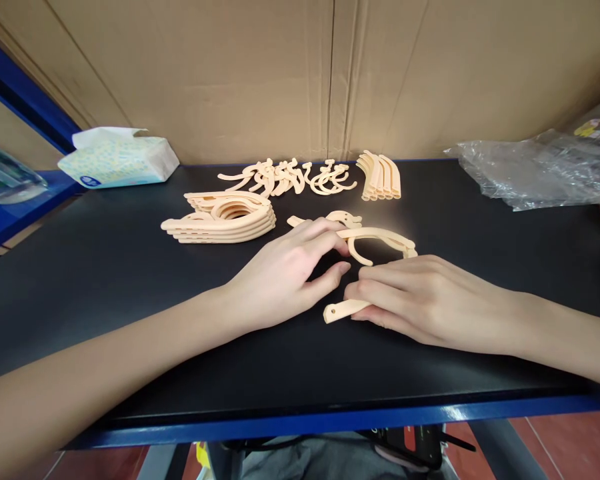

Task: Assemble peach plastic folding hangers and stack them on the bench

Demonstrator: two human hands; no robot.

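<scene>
My right hand (425, 300) is closed around a beige plastic hanger arm (344, 311), whose end with a small hole sticks out to the left. Over the middle of the table, my left hand (295, 267) has its thumb and fingers apart. Its fingertips are at a curved beige hanger piece (380, 233) lying on the tabletop and hide part of it. Just behind those fingers lies another beige hanger piece (345, 217) with holes. A pile of folded beige hangers (220, 230) sits left of centre.
Behind lie loose beige hanger hooks (280, 179) and a row of hanger arms (380, 177). A tissue pack (120, 160) stands back left, and clear plastic bags (530, 167) lie back right. Cardboard (255, 80) walls off the rear of the black table (205, 373).
</scene>
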